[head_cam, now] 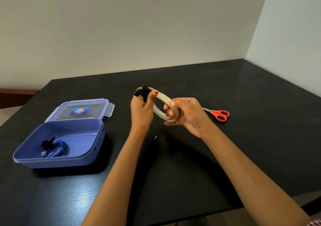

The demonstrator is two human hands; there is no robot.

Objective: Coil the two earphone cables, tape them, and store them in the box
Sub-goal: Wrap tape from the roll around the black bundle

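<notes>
The job stood a little past halfway. One earphone cable, the blue coil (55,148), already lay in the open box (57,163) at about eight o'clock on the table (243,156), toward the box's near left corner; whether it carried tape could not be told at that size. The second, a black earphone coil (144,92), was wound up and held in the left hand (141,111), whose fingers were curled round the bundle near the table's centre, the thumb reaching across to touch the rim of the tape roll (165,97). The right hand (189,116) gripped that roll just beside it, fingers passed through the ring and thumb on the outer band. No free strip of tape showed, so by my reading the taping of the black coil was only starting. Left to do: pull and cut a strip, wrap it, and put the coil in the box. The scissors (219,115) lay untouched at three o'clock, well apart from both hands.

The lid (97,107) lay flat just behind the box at ten o'clock, bearing a blue label (77,111) with bright print too small to read. Red lettering ran round the roll's inner core, but only fragments showed and no word was legible.
</notes>
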